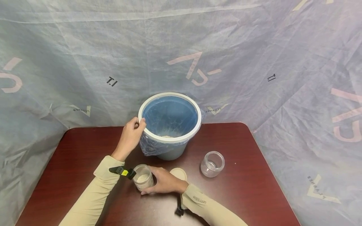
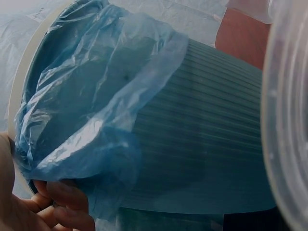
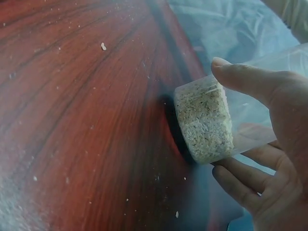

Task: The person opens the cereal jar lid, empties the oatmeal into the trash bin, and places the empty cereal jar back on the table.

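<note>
My left hand grips the white rim of a blue trash can on its left side, thumb over the rim and fingers curled beneath. A thin clear-blue plastic liner hangs over the outside of the can, near those fingers in the left wrist view. My right hand holds a clear jar by its side, thumb and fingers spread around it. Pale flakes fill the jar's lower part. The jar is upright, and its base is at or just over the tabletop.
To the right stands a clear glass jar. A round cream lid lies behind my right wrist. Small flakes dot the dark red table. Some pale material sits inside the can. Grey printed sheeting surrounds the table.
</note>
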Demonstrator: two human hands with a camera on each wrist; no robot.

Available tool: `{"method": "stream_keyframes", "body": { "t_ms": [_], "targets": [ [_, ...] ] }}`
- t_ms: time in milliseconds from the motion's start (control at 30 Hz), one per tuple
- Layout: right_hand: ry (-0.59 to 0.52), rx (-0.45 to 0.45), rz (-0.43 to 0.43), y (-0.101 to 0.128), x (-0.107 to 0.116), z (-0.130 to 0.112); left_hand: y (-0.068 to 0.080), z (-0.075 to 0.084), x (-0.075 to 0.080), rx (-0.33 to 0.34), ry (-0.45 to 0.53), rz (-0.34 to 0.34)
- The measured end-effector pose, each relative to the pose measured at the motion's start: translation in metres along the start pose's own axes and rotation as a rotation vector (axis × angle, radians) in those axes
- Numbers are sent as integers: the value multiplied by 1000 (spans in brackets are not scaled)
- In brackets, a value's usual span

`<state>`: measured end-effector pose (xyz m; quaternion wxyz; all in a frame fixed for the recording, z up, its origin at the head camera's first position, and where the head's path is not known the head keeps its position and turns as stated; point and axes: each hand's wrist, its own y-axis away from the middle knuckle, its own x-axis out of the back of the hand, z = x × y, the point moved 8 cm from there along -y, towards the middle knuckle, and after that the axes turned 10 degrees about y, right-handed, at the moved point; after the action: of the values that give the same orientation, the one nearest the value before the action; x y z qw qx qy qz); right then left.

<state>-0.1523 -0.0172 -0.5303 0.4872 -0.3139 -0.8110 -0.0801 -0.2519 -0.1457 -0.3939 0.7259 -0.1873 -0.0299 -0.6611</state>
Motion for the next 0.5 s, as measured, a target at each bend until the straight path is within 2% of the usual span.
{"method": "stream_keyframes", "body": {
  "t_ms": [233,500],
  "targets": [
    [26,-57,23,10,5,4,0,0,0,-2,-6,-1],
    [-5,-73,64,17,13,5,0,-2,1,-8,-4,11]
  ]
}}
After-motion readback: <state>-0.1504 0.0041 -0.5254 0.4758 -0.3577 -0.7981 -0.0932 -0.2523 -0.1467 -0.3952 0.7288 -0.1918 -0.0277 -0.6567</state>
